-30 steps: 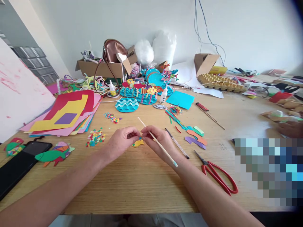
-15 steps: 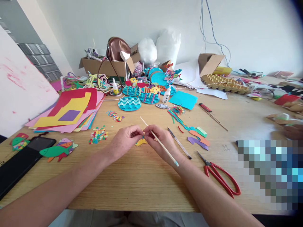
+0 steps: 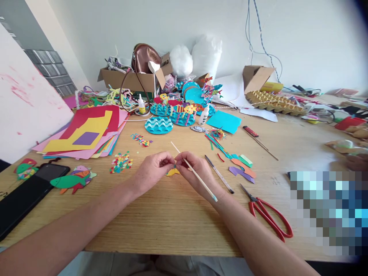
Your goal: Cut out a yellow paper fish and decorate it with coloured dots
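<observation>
My left hand (image 3: pixel 156 165) and my right hand (image 3: pixel 195 168) meet over the middle of the table, thumbs and forefingers pinched together tip to tip. Something tiny, perhaps a strip of paper, is between the fingertips; it is mostly hidden. A thin pale stick (image 3: pixel 201 182) with a bluish end lies slantwise across my right hand, held in its fingers. Just under the fingertips is a yellow paper piece (image 3: pixel 173 172), partly covered by the hands. To the left lies a heap of coloured paper dots (image 3: pixel 121 163). A pen (image 3: pixel 219 173) rests right of my right hand.
Red-handled scissors (image 3: pixel 270 214) lie at the right, near paper scraps (image 3: pixel 243 168). At left are a black phone (image 3: pixel 34 199), paper fish (image 3: pixel 69 182) and stacked coloured sheets (image 3: pixel 86 134). Glue bottles (image 3: pixel 204 115) and blue wavy discs (image 3: pixel 158 125) stand farther back.
The view has shifted slightly, so the things on the table appear a little farther right. Both hands keep their pinched pose, and the stick stays in my right hand.
</observation>
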`<state>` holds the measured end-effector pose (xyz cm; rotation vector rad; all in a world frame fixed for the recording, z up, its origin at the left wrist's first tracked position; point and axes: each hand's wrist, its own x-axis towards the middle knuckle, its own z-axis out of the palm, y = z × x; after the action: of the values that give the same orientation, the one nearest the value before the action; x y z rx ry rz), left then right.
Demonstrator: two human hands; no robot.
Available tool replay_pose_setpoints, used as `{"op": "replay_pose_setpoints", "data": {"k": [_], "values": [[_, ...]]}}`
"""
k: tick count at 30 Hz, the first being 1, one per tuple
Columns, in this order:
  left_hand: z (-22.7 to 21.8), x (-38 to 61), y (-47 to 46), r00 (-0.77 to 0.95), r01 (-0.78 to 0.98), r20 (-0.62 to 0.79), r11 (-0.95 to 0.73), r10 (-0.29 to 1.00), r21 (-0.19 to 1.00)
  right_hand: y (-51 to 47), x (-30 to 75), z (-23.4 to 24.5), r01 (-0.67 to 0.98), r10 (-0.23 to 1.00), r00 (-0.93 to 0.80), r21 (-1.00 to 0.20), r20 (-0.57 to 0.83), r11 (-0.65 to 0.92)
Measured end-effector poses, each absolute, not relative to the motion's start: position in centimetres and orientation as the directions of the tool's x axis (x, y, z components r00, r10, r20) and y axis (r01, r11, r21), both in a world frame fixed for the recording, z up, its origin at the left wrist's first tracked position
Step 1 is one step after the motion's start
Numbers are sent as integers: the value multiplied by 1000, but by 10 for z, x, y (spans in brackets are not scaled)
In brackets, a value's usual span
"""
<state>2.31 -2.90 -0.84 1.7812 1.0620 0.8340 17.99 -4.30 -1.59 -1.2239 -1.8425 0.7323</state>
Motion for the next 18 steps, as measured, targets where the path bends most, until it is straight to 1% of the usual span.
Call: {"op": "replay_pose_setpoints", "data": {"k": [2, 4, 6, 8, 10, 12, 14, 18], "values": [[-9, 18, -29, 406, 335, 123, -273, 906, 902, -43, 181, -16, 484, 930, -216, -795, 297, 366], [-9, 10, -28, 400, 420, 155, -331, 903, 845, -42, 183, -16, 501, 930, -212, -784, 300, 367], [-11, 1, -28, 415, 556, 206, -426, 886, 714, -42, 184, -18, 528, 927, -228, -762, 298, 375], [-15, -9, -28, 479, 639, 256, -534, 839, 554, -41, 183, -19, 561, 920, -266, -730, 286, 390], [-21, -15, -29, 568, 648, 279, -630, 774, 428, -41, 181, -20, 596, 915, -305, -697, 263, 399], [-27, -19, -31, 637, 632, 280, -695, 718, 343, -41, 178, -22, 631, 913, -335, -664, 233, 401], [-32, -20, -32, 673, 618, 288, -732, 681, 287, -41, 175, -24, 661, 909, -361, -631, 207, 406], [-38, -20, -35, 693, 595, 338, -770, 637, 231, -42, 172, -25, 694, 898, -395, -577, 195, 430]]}}
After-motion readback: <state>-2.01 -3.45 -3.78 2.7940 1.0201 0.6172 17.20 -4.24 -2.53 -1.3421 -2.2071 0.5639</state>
